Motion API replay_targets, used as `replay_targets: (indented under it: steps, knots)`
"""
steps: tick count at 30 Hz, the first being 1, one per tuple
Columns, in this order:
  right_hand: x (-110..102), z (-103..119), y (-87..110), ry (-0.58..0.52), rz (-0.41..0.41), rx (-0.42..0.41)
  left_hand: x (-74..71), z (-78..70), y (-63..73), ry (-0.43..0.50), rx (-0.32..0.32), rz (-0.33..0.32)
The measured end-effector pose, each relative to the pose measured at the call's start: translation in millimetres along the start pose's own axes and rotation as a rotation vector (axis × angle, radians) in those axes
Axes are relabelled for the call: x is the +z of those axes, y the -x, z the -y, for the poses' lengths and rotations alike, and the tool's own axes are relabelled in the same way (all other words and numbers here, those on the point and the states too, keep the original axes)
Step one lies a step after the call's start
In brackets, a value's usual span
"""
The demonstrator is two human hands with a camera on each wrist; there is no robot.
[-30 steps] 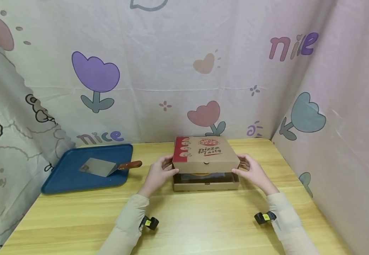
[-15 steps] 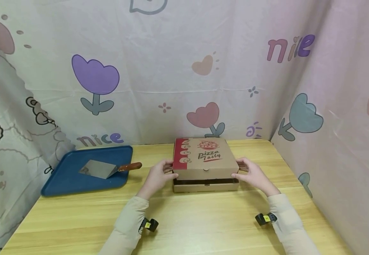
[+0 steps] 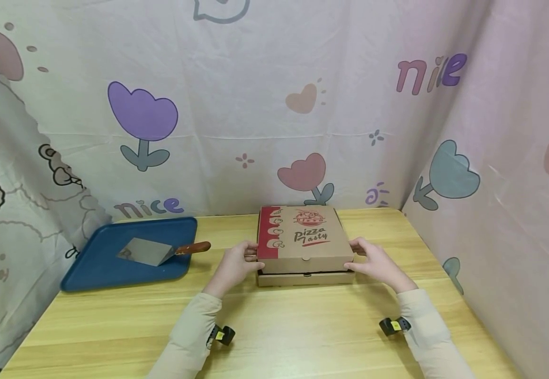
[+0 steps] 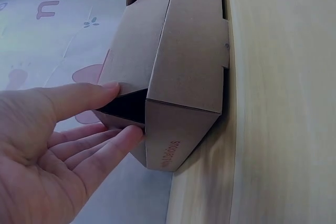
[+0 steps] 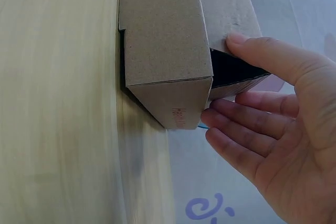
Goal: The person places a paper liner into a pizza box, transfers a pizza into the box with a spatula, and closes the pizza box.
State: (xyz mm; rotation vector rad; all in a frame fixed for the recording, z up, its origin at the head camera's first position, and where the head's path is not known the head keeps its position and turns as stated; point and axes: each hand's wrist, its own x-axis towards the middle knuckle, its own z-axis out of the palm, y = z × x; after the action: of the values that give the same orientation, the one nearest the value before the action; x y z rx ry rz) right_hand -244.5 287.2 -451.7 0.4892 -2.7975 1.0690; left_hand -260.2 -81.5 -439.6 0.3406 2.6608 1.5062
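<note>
A brown cardboard pizza box stands on the table, its printed lid [image 3: 309, 231] lowered almost onto the base [image 3: 305, 279]. Only a thin dark gap shows along the front. At the lid's left front corner my left hand [image 3: 233, 266] grips it, thumb on the front flap [image 4: 137, 51] and fingers along the side. My right hand [image 3: 377, 265] holds the opposite corner the same way, its thumb [image 5: 239, 38] against the lid's front. Both wrist views show a dark opening at the lid's corner, between thumb and fingers. What lies inside the box is hidden.
On the left lies a blue tray [image 3: 99, 263] carrying a pizza server [image 3: 148, 251] with a broad metal blade. Its brown wooden handle sticks out past the tray's right edge. A printed curtain [image 3: 236, 105] hangs behind and beside the wooden table [image 3: 302, 337].
Both hands have brought the lid down onto the base. The wide front gap, where a yellowish round edge showed inside, has narrowed to a thin line. Tray and server have stayed put.
</note>
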Motion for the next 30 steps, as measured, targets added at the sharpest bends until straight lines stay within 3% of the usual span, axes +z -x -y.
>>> replay_targets:
  steps: [18,23,30]
  knots:
    - [-0.3,-2.0,-1.1,0.038,0.009,-0.028,1.8,1.4,-1.1,-0.048,-0.005,-0.001]
    - [-2.5,-3.1,0.4,0.044,0.011,-0.028,0.7,4.7,-2.1,-0.072,0.024,0.005]
    - [-10.8,-5.8,3.1,-0.097,0.075,0.046,-6.2,17.2,-4.6,-0.029,0.033,0.024]
